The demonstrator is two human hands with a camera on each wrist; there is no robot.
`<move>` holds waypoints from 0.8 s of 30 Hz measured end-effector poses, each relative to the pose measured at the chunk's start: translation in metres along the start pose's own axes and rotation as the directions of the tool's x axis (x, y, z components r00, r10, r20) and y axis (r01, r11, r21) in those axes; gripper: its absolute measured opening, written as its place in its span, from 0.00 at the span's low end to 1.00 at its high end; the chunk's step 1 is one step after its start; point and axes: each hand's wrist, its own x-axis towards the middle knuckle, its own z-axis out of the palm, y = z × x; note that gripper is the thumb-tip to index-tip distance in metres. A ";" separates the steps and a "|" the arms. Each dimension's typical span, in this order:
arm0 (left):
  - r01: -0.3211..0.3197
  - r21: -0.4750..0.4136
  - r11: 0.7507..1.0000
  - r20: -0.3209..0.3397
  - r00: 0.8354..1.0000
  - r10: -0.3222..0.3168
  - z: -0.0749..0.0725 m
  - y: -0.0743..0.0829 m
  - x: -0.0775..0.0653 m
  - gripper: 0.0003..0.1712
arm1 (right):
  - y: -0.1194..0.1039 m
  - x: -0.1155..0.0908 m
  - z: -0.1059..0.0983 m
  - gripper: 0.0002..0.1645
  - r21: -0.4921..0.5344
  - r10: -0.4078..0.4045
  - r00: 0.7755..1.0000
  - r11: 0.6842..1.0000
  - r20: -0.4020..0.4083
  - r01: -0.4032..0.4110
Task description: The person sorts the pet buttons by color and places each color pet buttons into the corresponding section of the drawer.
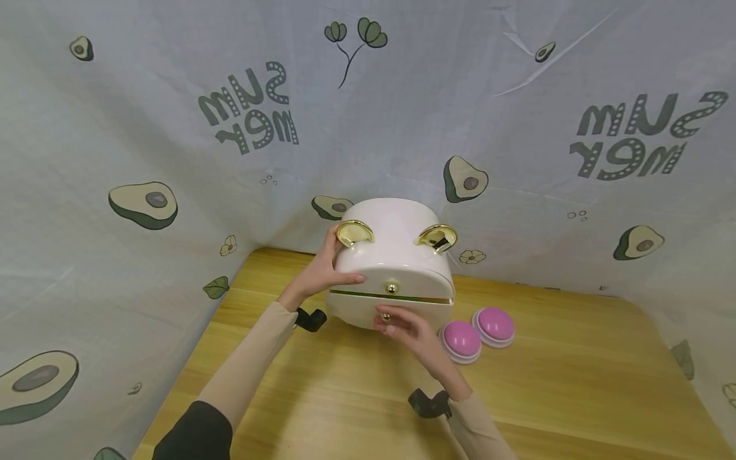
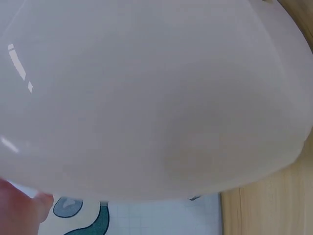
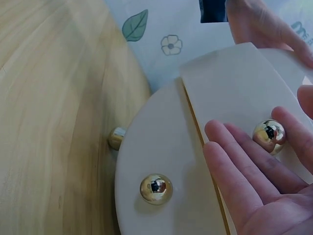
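A white box (image 1: pixel 393 236) with gold ears and a rounded body stands on the table; its drawers have round gold knobs. My left hand (image 1: pixel 324 268) rests against its left side, thumb laid across the upper front and the other fingers partly hidden behind the gold ear (image 1: pixel 354 234). My right hand (image 1: pixel 416 338) is at the front, thumb and index finger pinching a gold drawer knob (image 3: pixel 269 136). That drawer (image 3: pixel 230 85) sticks out a little, with a narrow gap above it. Below it, the right wrist view shows another knob (image 3: pixel 156 189). White surface fills most of the left wrist view.
Two pink dome buttons (image 1: pixel 462 338) on white bases stand close together, right of the box. The wooden table (image 1: pixel 575 377) meets a patterned cloth (image 1: pixel 391 128) behind the box. A gold foot (image 3: pixel 116 138) shows under the box.
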 end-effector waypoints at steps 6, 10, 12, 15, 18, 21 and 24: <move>-0.013 -0.022 1.000 -0.032 0.999 0.013 0.002 -0.002 0.000 0.54 | 0.000 0.004 -0.002 0.23 -0.004 0.012 1.000 1.000 -0.012 -0.013; -0.029 -0.041 0.999 -0.050 0.998 0.027 0.003 -0.004 0.000 0.54 | 0.001 0.005 -0.002 0.22 -0.010 0.015 1.000 1.000 -0.020 -0.015; -0.035 -0.044 0.998 -0.057 0.998 0.032 0.003 -0.004 0.000 0.53 | 0.002 0.005 -0.002 0.22 -0.011 0.015 1.000 1.000 -0.023 -0.015; -0.042 -0.044 0.998 -0.064 0.997 0.039 0.003 -0.004 0.000 0.53 | 0.002 0.005 -0.002 0.22 -0.007 0.022 0.999 1.000 -0.032 -0.022; -0.045 -0.040 0.998 -0.065 0.997 0.042 0.003 -0.004 -0.001 0.52 | 0.002 0.006 -0.001 0.22 0.000 0.043 0.998 0.999 -0.052 -0.043; -0.047 -0.045 0.998 -0.059 0.997 0.045 0.002 -0.004 -0.001 0.52 | 0.003 0.006 -0.001 0.22 0.001 0.059 0.996 0.998 -0.070 -0.059; -0.044 -0.052 0.998 -0.049 0.998 0.041 0.000 -0.014 0.003 0.54 | 0.004 0.006 -0.001 0.21 -0.002 0.062 0.995 0.998 -0.081 -0.062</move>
